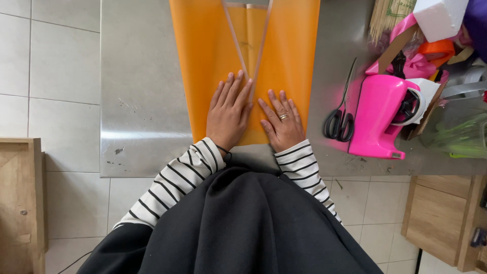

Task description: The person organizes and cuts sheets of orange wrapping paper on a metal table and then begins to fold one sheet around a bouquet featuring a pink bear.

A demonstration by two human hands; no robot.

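An orange sheet of paper (203, 56) lies on a steel table (142, 101), folded so two flaps meet in a V along its middle. My left hand (229, 114) lies flat on the left flap near the sheet's near edge, fingers spread slightly. My right hand (281, 122), with a ring on one finger, presses flat on the right flap beside it. Both palms face down and hold nothing. My striped sleeves and a dark apron fill the bottom of the view.
Black scissors (341, 116) lie right of the sheet. A pink tape dispenser (380, 116) stands beside them, with a heap of ribbons, sticks and a white block (439, 18) behind. Wooden furniture (20, 203) stands at the left and at the lower right on a tiled floor.
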